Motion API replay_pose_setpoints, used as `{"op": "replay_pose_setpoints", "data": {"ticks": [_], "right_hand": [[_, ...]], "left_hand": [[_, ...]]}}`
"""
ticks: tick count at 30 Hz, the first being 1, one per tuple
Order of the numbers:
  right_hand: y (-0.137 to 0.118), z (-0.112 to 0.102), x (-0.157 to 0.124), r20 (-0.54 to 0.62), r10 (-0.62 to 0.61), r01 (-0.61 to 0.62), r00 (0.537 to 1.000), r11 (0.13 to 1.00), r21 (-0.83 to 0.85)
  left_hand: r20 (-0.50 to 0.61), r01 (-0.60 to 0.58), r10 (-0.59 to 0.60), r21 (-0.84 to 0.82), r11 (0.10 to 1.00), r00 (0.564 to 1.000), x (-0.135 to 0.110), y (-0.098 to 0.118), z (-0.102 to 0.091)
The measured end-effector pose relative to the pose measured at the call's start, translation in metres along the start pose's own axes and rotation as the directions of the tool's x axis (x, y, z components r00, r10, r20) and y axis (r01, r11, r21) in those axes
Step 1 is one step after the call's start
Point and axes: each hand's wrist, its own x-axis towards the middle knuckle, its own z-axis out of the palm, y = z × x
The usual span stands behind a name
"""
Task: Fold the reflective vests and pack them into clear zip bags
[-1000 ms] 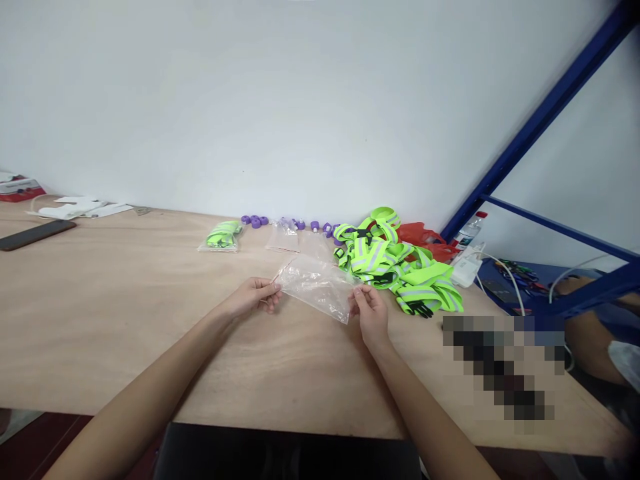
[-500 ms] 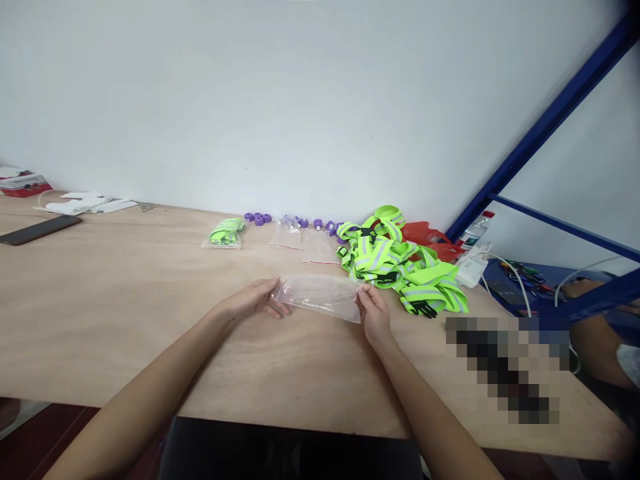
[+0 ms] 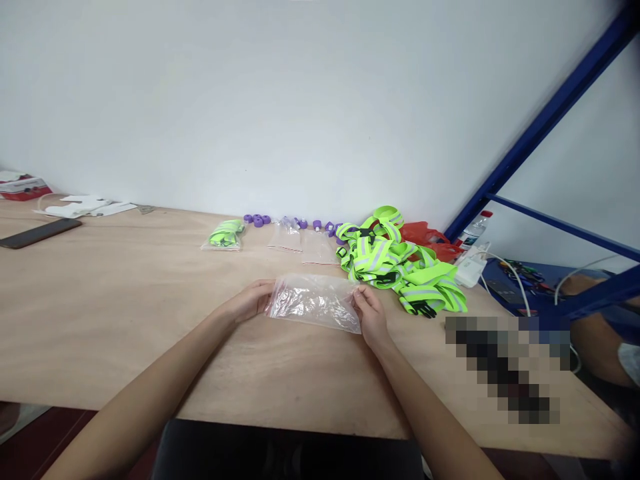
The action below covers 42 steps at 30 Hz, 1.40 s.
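Note:
A clear zip bag (image 3: 315, 303) is stretched between my two hands, just above the wooden table. My left hand (image 3: 250, 301) is closed on its left end, where a reddish zip strip shows; some of the fingers are behind the plastic. At the right end, my right hand (image 3: 371, 315) pinches the bag's upper corner between thumb and fingers. The bag looks flat, with nothing visible inside. Beyond my right hand lies a heap of neon-yellow reflective straps (image 3: 400, 260) with black buckles. Two more clear bags, a left one (image 3: 286, 237) and a right one (image 3: 319, 248), lie farther back.
A filled bag of yellow straps (image 3: 224, 235) lies back left, near several purple rolls (image 3: 258, 220). A phone (image 3: 40, 233) rests at far left. On the right are a red plastic bag (image 3: 430, 240), a bottle (image 3: 474, 230), a white charger (image 3: 471, 267) and a blue metal frame (image 3: 550, 120).
The bag has turned so more of its face shows, with brighter glints. My left hand has shifted its hold, its fingers now closed at the bag's left end.

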Motion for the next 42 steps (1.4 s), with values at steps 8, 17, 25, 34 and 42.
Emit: {"op": "replay_pose_setpoints", "data": {"ticks": [8, 17, 25, 34, 42], "right_hand": [[-0.001, 0.001, -0.002, 0.058, 0.005, -0.004, 0.998, 1.0, -0.026], [-0.002, 0.002, -0.004, 0.162, 0.05, -0.038, 0.985, 0.997, -0.073], [0.001, 0.002, -0.004, 0.219, 0.103, -0.083, 0.97, 0.992, -0.098], [0.004, 0.003, -0.003, 0.252, 0.131, -0.092, 0.959, 0.983, -0.16], [-0.001, 0.006, -0.005, 0.318, 0.106, -0.033, 0.942, 0.973, -0.227]], "left_hand": [[-0.005, 0.098, -0.099, -0.102, 0.99, 0.995, 0.001, 0.002, 0.002], [-0.219, 0.055, -0.087, -0.147, 0.988, 0.972, 0.007, -0.001, 0.009], [-0.311, 0.021, -0.059, -0.125, 0.992, 0.949, 0.004, 0.002, 0.013], [-0.424, -0.243, 0.198, -0.053, 0.969, 0.884, 0.004, 0.003, 0.009], [-0.473, -0.276, 0.242, -0.002, 0.961, 0.847, 0.004, 0.004, 0.007]]}}
